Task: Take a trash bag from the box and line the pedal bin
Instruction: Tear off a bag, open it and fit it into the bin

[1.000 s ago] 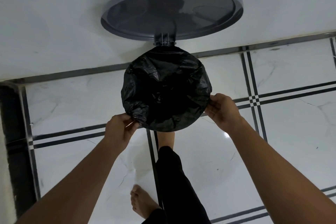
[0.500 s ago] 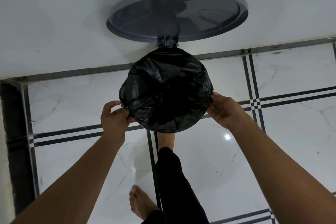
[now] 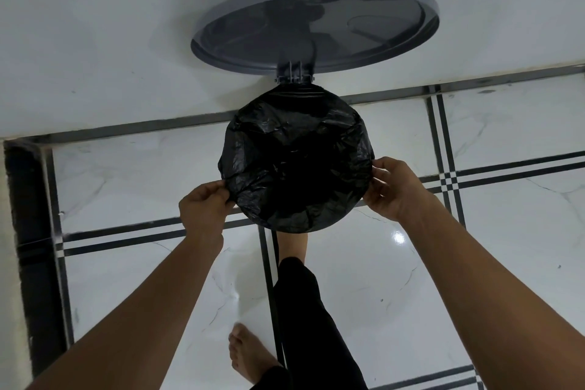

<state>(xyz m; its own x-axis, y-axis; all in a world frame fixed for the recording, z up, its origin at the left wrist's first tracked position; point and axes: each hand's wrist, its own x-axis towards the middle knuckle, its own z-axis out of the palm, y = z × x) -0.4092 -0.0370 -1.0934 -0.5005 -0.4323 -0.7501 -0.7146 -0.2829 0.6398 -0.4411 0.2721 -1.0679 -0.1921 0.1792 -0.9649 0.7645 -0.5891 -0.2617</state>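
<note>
Black plastic of the bag (image 3: 297, 165) covers the whole mouth of the bin, directly below the raised lid (image 3: 316, 22); lining looks nearly complete, with only tucking and lid closure judged outstanding. Left hand (image 3: 202, 207) pinches the bag's left edge; right hand (image 3: 391, 188) grips its right edge. Wall stands just behind the bin; floor (image 3: 506, 231) around it lies open.
</note>
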